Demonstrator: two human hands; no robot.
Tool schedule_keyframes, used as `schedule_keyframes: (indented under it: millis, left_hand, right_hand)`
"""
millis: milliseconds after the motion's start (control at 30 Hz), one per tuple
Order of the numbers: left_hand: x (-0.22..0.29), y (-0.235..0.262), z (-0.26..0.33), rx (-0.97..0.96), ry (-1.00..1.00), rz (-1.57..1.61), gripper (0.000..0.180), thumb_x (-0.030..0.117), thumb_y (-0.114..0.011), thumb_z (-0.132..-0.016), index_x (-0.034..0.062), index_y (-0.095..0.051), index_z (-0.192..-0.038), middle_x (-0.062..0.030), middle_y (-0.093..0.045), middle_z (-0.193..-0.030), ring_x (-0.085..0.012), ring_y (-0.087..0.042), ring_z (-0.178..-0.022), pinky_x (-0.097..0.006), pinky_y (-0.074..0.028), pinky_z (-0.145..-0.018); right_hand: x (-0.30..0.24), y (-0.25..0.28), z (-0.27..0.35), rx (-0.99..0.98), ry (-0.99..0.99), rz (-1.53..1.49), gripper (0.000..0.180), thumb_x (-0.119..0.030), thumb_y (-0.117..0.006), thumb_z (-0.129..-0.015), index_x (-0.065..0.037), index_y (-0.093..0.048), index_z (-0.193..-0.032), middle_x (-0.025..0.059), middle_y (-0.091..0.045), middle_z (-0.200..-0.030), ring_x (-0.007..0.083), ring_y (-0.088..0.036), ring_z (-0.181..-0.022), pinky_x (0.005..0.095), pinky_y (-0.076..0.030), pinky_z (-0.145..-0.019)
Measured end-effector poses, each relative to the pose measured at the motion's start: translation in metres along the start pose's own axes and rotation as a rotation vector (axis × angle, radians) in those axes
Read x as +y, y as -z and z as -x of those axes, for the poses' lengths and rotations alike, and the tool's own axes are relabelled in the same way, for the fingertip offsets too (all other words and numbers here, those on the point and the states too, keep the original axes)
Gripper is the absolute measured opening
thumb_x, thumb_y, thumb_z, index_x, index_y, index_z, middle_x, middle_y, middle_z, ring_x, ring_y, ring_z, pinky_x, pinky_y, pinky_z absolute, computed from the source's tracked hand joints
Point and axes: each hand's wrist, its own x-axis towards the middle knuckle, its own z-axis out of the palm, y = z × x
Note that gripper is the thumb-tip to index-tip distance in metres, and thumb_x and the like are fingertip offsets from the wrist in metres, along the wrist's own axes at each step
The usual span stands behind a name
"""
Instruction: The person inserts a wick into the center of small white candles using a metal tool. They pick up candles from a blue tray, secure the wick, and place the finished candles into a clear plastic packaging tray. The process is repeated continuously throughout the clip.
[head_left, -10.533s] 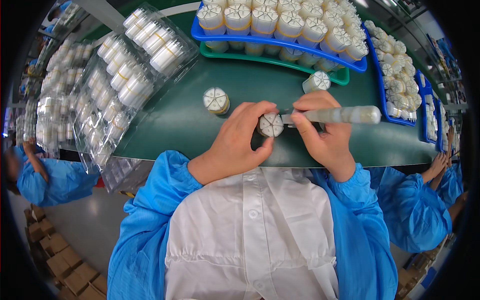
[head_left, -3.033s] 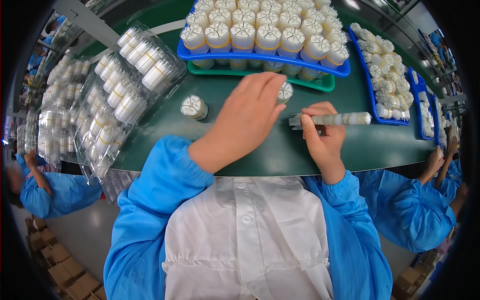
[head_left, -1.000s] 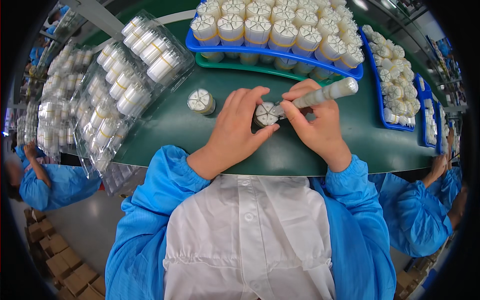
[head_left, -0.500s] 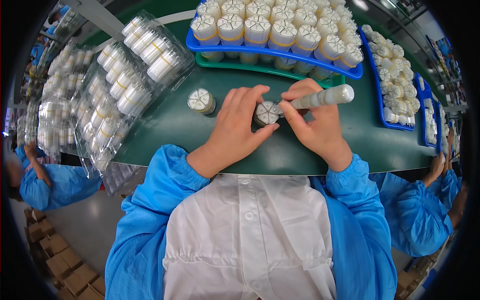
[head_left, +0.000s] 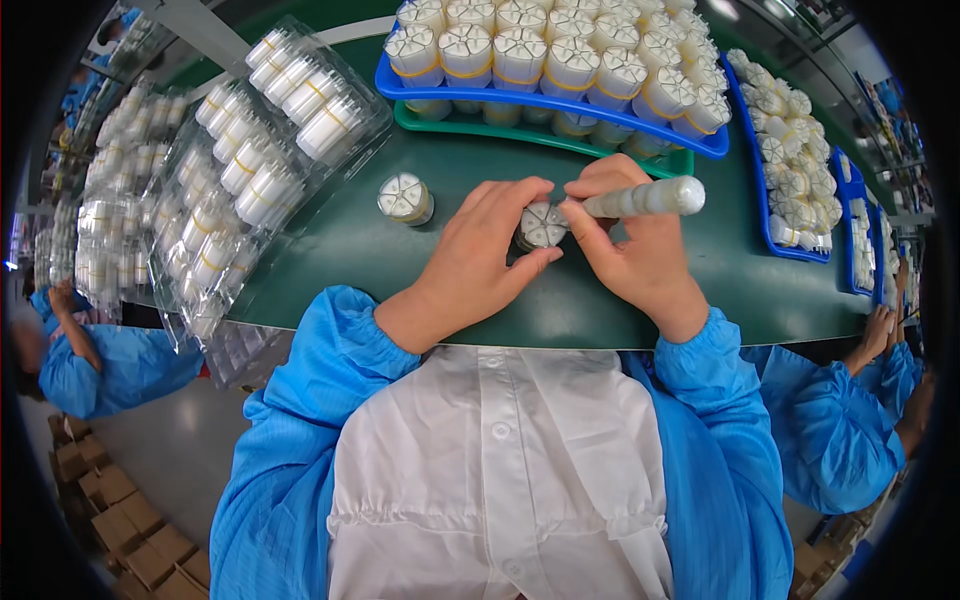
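Note:
Between my hands stands a round bundle [head_left: 542, 227] of white wedge-topped pieces, its end face turned up. My left hand [head_left: 470, 255] curls round the bundle's left side, thumb at the near edge and fingers at the far edge. In my right hand [head_left: 640, 265] is a hand tool with a thick, pale, ridged handle [head_left: 655, 197] pointing to the right. Its working tip lies at the bundle's right edge, mostly covered by my fingers, so I cannot make out its kind. A second, similar bundle [head_left: 406, 197] stands apart on the table, left of my left hand.
A blue tray [head_left: 560, 103] full of banded bundles sits on a green tray [head_left: 480, 130] just beyond my hands. Another blue tray [head_left: 765, 225] is at the right. Clear plastic blister packs [head_left: 290, 165] with bundles lie left on the green table [head_left: 400, 270]. People in blue sleeves work at both sides.
The bundle under my hands and my left fingers have shifted very slightly to the right. My grip on the tool stays the same.

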Motion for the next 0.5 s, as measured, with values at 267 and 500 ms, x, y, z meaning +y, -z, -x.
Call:
schedule_keyframes:
  millis: [267,500]
  left_hand:
    - [0.019,0.029,0.037,-0.059,0.059,0.009,0.062,0.010,-0.082,-0.079,0.0047,-0.055,-0.134,-0.0102,-0.065,-0.115,-0.0282,-0.060,-0.099,-0.038,-0.051,-0.082]
    - [0.021,0.088,0.078,0.181,0.213,-0.361,0.061,0.015,-0.082,-0.078,0.0032,-0.055,-0.131,-0.0152,-0.062,-0.104,-0.0349,-0.060,-0.101,-0.043,-0.050,-0.083]
  right_hand:
    - [0.015,0.001,0.007,0.152,-0.185,-0.147,0.010,-0.002,-0.074,-0.088,-0.001,-0.068,-0.096,0.0064,-0.065,-0.094,0.0098,-0.062,-0.073,0.0235,-0.049,-0.061]
    - [0.005,-0.006,0.010,-0.023,-0.016,0.025,0.011,-0.003,-0.075,-0.088,-0.001,-0.068,-0.097,0.0083,-0.063,-0.094,0.0124,-0.064,-0.068,0.0251,-0.049,-0.056]
